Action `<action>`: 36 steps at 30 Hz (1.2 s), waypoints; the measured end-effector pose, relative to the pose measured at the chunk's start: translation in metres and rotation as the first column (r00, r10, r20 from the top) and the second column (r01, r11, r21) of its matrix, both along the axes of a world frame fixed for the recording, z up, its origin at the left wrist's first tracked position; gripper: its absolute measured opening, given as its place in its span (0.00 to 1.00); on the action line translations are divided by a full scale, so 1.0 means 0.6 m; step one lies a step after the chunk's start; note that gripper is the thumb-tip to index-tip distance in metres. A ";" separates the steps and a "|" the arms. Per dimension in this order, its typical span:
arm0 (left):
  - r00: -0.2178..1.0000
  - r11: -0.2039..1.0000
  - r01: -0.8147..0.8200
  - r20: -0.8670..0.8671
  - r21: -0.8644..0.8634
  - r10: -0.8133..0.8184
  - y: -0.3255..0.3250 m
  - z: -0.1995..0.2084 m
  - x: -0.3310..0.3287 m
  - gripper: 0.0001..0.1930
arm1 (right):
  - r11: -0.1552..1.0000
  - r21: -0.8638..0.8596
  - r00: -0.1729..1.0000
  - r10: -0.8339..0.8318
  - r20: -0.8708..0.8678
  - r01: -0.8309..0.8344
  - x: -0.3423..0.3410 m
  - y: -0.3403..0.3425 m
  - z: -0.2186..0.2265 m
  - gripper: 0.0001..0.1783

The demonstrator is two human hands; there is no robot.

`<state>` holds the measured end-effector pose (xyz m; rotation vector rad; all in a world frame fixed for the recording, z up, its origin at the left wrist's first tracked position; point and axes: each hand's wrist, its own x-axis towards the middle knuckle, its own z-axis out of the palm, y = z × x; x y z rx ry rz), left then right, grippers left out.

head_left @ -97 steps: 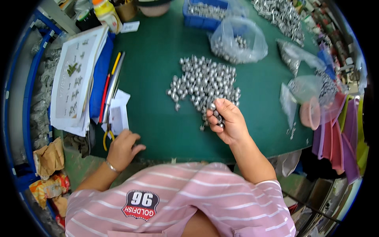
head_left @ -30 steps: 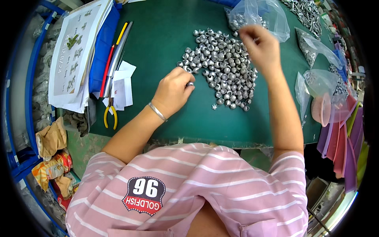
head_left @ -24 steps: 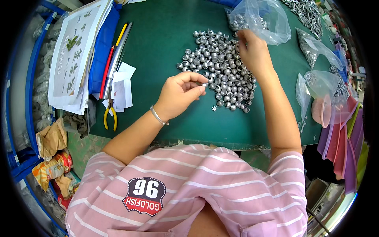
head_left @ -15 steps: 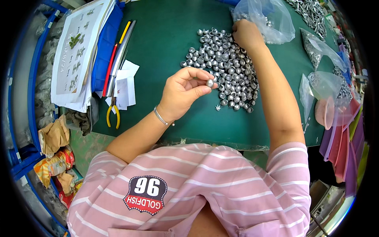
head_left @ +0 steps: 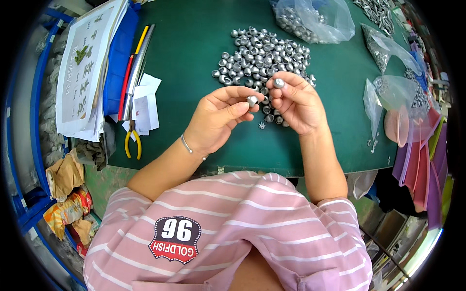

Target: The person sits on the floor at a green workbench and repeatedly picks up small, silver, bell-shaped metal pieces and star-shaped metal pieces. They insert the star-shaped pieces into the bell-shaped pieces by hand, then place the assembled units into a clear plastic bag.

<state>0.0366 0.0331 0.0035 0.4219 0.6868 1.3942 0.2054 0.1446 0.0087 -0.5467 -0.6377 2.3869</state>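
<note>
Between the thumb and fingers of my left hand is a small rounded metal cup, pinched at the fingertips. My right hand is closed in a pinch on a second metal cup, held slightly higher and just to the right of the first; the two pieces are apart. Just beyond both hands a pile of the same hollow silver-grey cups spreads over the green tabletop. Near my left fingers lies a tiny star-shaped metal piece.
A clear plastic bag holding more metal cups lies at the far right. Further right are a bag of small metal parts and a pink cup. At left are yellow-handled pliers, a blue bin and stacked papers.
My right hand has come back from the plastic bag to beside my left hand, now holding a metal cup. The left hand keeps its cup.
</note>
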 end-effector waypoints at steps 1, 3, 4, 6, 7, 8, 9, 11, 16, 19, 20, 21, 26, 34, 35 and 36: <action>1.000 1.000 0.013 0.000 -0.004 -0.013 -0.002 0.002 0.000 0.13 | 1.000 -0.016 1.000 -0.009 -0.024 0.009 0.002 -0.011 -0.002 0.11; 0.997 0.999 0.041 0.065 -0.003 -0.041 -0.006 0.002 -0.001 0.13 | 0.997 -0.075 0.996 0.000 -0.091 -0.007 0.011 -0.022 -0.009 0.13; 0.991 0.999 0.049 0.125 -0.001 -0.049 -0.008 0.001 -0.005 0.12 | 0.998 -0.064 0.995 -0.001 -0.098 -0.006 0.015 -0.027 -0.008 0.15; 0.985 0.999 0.034 0.173 -0.025 -0.030 -0.009 0.006 -0.010 0.11 | 0.999 -0.041 0.994 0.000 -0.112 -0.005 0.030 -0.034 0.004 0.18; 0.989 0.998 -0.012 0.145 -0.062 0.021 -0.007 0.007 -0.014 0.10 | 0.999 -0.015 0.996 -0.048 -0.070 0.047 0.041 -0.038 0.010 0.22; 0.998 0.995 -0.054 -0.041 -0.081 0.051 -0.006 -0.001 -0.023 0.09 | 0.997 0.039 0.997 -0.068 -0.045 0.069 0.056 -0.039 0.013 0.22; 0.971 0.991 -0.098 -0.226 -0.091 0.075 -0.002 -0.010 -0.031 0.09 | 0.992 0.094 0.996 -0.088 -0.021 0.089 0.072 -0.038 0.014 0.21; 0.630 0.987 -0.149 -0.764 0.055 0.138 0.012 -0.013 -0.034 0.09 | 0.937 0.343 0.956 -0.153 0.252 0.059 0.092 -0.037 0.003 0.13; -0.083 0.904 0.109 -0.903 0.412 0.422 0.055 -0.035 -0.014 0.14 | 0.416 0.822 0.554 -0.607 0.570 -0.389 0.070 -0.074 -0.001 0.06; -0.237 0.912 0.163 -0.882 0.377 0.407 0.063 -0.035 0.000 0.12 | 0.226 0.832 0.506 -0.703 0.499 -0.507 0.050 -0.090 -0.002 0.09; -0.256 0.915 0.176 -0.881 0.363 0.399 0.064 -0.032 0.003 0.11 | 0.192 0.828 0.496 -0.722 0.483 -0.527 0.045 -0.094 -0.001 0.09; -0.276 0.918 0.188 -0.878 0.349 0.391 0.065 -0.030 0.005 0.10 | 0.158 0.821 0.486 -0.739 0.467 -0.548 0.040 -0.098 0.000 0.10; -0.237 0.902 0.212 -0.876 0.376 0.420 0.063 -0.042 -0.001 0.10 | -0.020 0.781 0.507 -0.771 0.385 -0.624 0.024 -0.111 -0.016 0.09; 0.705 1.000 0.018 -0.710 0.024 0.005 0.024 -0.028 -0.004 0.12 | 0.071 0.812 0.539 -0.714 0.447 -0.580 0.028 -0.112 -0.023 0.07; 0.877 0.999 0.022 -0.478 -0.049 -0.043 0.017 -0.026 -0.005 0.13 | 0.088 0.832 0.568 -0.691 0.447 -0.548 0.031 -0.111 -0.026 0.07; 0.976 0.992 0.046 -0.205 -0.118 -0.070 0.012 -0.024 -0.005 0.13 | 0.282 0.862 0.618 -0.607 0.501 -0.422 0.033 -0.109 -0.025 0.08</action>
